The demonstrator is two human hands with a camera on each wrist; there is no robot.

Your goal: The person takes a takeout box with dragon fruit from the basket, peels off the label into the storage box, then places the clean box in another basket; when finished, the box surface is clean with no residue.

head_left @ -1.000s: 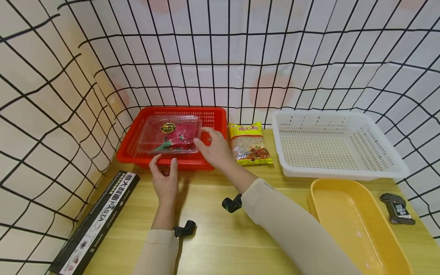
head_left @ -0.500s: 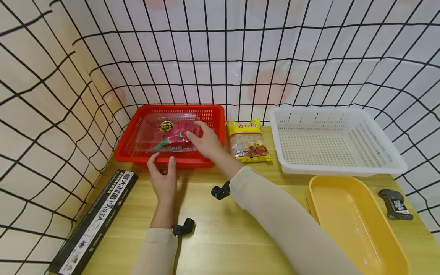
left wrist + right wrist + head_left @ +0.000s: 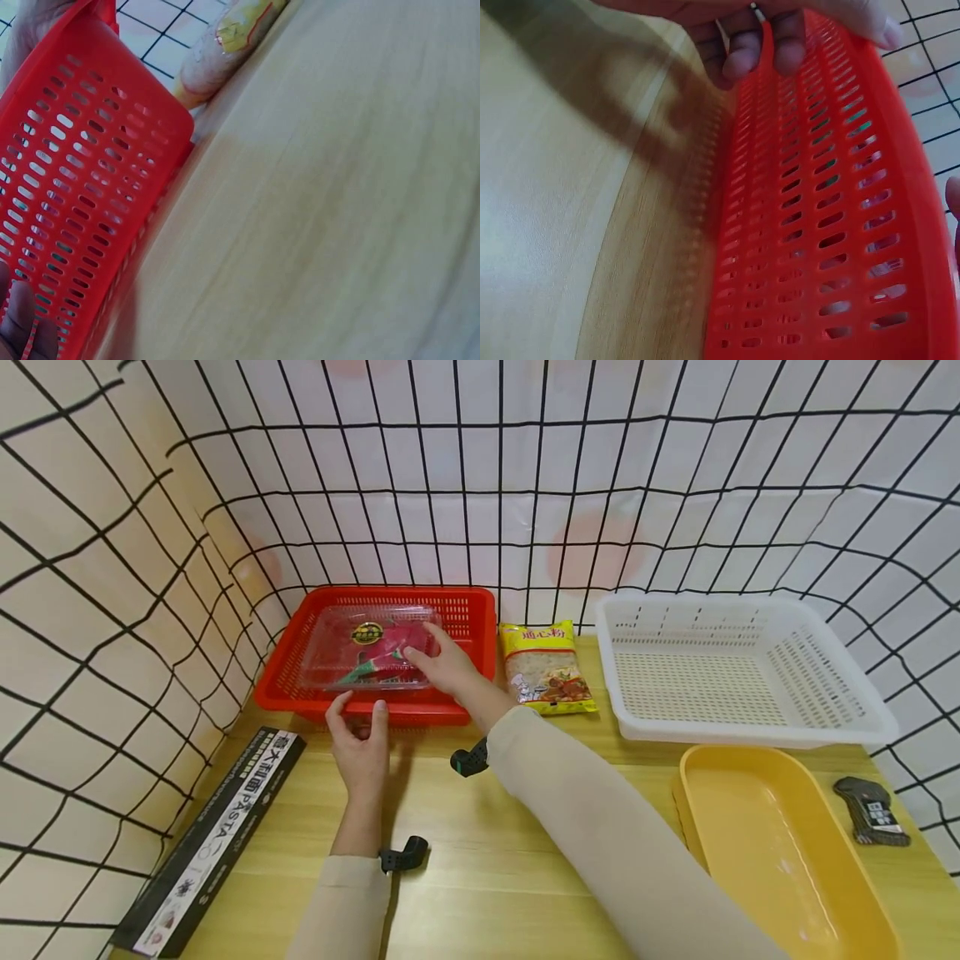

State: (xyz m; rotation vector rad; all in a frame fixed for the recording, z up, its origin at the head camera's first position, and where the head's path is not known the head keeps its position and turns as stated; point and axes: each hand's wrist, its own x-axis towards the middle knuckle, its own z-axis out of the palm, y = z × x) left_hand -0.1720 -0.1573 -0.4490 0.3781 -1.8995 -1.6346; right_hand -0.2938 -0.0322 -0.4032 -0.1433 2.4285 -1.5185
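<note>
A clear plastic clamshell box [image 3: 330, 652] with a black-and-gold round sticker lies in the red perforated basket [image 3: 471, 610]. Something pink and green shows through the lid. My right hand [image 3: 450, 664] reaches over the box's right end, thumb and forefinger spread over the lid; its other fingers are hidden. At the basket's front rim, my left hand [image 3: 362, 752] holds on, thumb and forefinger up at the edge. In the right wrist view, the left hand's curled fingers [image 3: 742, 60] lie against the basket's outer wall.
Right of the basket lies a yellow bag of pasta [image 3: 547, 670]. A white basket [image 3: 750, 731] and a yellow tray [image 3: 697, 827] stand farther right, near a small dark packet [image 3: 870, 810]. A long black pasta box [image 3: 210, 843] lies at left. Black wire mesh [image 3: 480, 493] encloses the table.
My right hand has moved left, from the box's right edge to over its lid. The left hand stays at the basket's front rim, and the box has not visibly shifted.
</note>
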